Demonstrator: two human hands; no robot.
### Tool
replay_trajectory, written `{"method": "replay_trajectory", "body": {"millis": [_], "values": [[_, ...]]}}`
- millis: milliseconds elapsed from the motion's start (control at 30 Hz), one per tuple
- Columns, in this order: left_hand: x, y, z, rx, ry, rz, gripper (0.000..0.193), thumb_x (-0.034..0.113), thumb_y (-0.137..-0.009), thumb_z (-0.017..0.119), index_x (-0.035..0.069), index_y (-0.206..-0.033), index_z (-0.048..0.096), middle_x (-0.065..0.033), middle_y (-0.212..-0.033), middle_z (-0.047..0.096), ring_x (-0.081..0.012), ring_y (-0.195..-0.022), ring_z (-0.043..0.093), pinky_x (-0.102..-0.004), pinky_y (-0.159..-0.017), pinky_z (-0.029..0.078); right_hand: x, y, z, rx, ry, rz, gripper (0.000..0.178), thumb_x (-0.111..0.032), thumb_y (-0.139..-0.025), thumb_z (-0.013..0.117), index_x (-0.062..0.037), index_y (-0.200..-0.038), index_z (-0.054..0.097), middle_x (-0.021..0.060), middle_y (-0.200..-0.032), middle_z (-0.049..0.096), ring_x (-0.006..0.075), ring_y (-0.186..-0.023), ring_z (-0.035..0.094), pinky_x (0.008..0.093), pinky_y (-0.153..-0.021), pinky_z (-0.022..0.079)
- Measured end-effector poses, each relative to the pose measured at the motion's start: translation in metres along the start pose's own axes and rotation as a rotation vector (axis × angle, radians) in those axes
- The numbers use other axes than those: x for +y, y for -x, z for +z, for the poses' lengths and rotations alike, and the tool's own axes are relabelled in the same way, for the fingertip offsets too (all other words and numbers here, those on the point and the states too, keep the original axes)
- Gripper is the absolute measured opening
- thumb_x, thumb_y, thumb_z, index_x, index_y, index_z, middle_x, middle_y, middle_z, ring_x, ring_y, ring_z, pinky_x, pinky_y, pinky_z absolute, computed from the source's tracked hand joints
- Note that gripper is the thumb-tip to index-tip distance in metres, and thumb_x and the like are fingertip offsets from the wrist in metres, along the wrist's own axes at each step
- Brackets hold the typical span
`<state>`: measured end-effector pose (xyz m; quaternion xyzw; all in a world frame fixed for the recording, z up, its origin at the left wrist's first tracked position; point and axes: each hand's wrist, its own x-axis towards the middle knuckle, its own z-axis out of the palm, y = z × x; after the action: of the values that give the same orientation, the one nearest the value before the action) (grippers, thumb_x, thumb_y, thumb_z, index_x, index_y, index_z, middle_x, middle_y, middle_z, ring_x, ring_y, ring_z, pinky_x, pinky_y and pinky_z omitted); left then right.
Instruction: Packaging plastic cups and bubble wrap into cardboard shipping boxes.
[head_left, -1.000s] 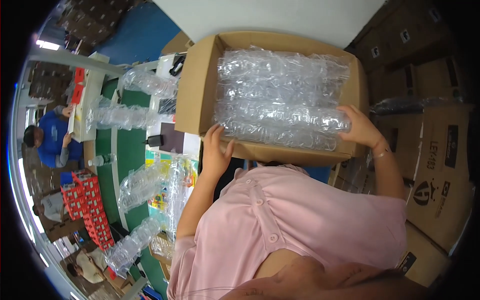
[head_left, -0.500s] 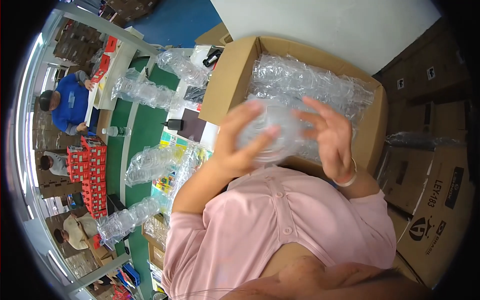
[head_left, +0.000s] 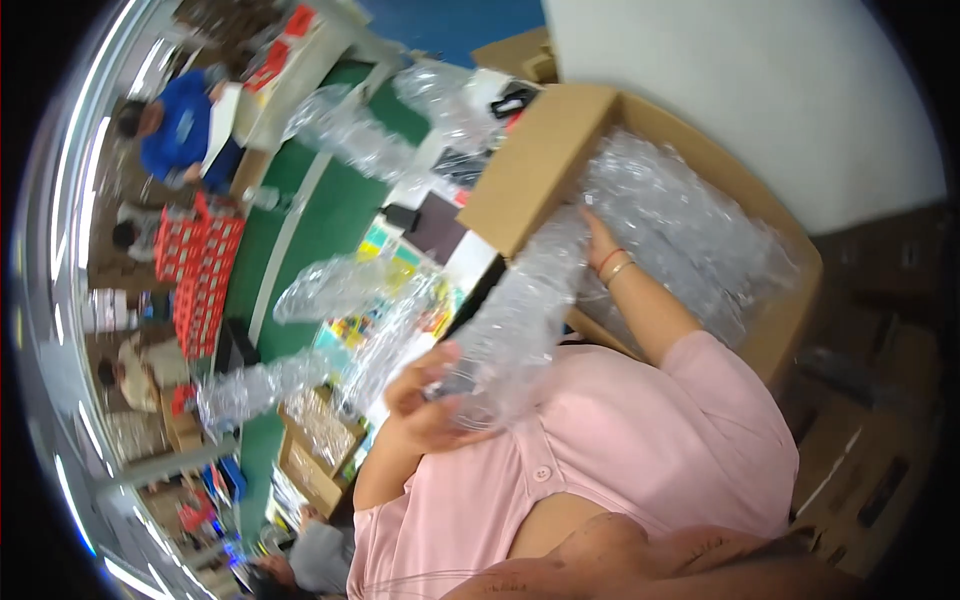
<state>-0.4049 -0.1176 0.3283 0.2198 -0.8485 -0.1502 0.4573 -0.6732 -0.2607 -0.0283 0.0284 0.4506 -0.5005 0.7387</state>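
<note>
A clear air-cushion wrapped package point(head_left: 525, 310), long and roughly tube-shaped, lies slantwise in front of my chest. My left hand point(head_left: 430, 405) grips its near, rounded end with fingers curled around it. At the far end my right hand point(head_left: 600, 243) holds its side, with the fingers partly hidden behind the plastic. What the wrap contains I cannot make out. Just beyond and to the right stands an open cardboard box point(head_left: 540, 160), filled with similar clear wrapped packages point(head_left: 690, 230).
On the green-topped table point(head_left: 300, 240) at left lie more clear packages point(head_left: 335, 290), a small black bottle point(head_left: 400, 217) and colourful printed sheets. Red boxes point(head_left: 205, 250) are stacked farther left, near a person in blue point(head_left: 185, 125). Brown cartons point(head_left: 860, 440) stand at right.
The package has swung from end-on to slantwise across me. My left hand has shifted down its near end, and my right hand has moved from beside it to its far end. The view has turned.
</note>
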Motion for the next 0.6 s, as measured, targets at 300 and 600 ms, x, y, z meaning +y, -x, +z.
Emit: {"method": "replay_trajectory", "body": {"millis": [300,600], "values": [[0.045,0.04,-0.075,-0.087,-0.25,-0.422,0.082,0.02,-0.058,0.084,0.004,-0.127,0.043,-0.019,-0.117,0.054,-0.0335,-0.1,0.055,-0.0405,-0.083,0.046,-0.033,0.102,0.025,-0.058,0.059,0.041,0.036,-0.023,-0.085,0.059,-0.0072,-0.116,0.054,0.0094,-0.109,0.059,0.0245,-0.105,0.056,0.0333,-0.091,0.047],[-0.015,0.191,-0.038,0.163,-0.457,-0.859,0.073,0.015,-0.056,0.084,0.003,-0.119,0.048,-0.0171,-0.113,0.051,-0.0334,-0.108,0.049,-0.04,-0.094,0.04,-0.11,0.218,0.162,-0.415,0.312,-0.763,0.04,-0.014,-0.09,0.053,-0.0001,-0.126,0.043,0.0093,-0.12,0.052,0.0195,-0.106,0.054,0.0345,-0.09,0.046]]}}
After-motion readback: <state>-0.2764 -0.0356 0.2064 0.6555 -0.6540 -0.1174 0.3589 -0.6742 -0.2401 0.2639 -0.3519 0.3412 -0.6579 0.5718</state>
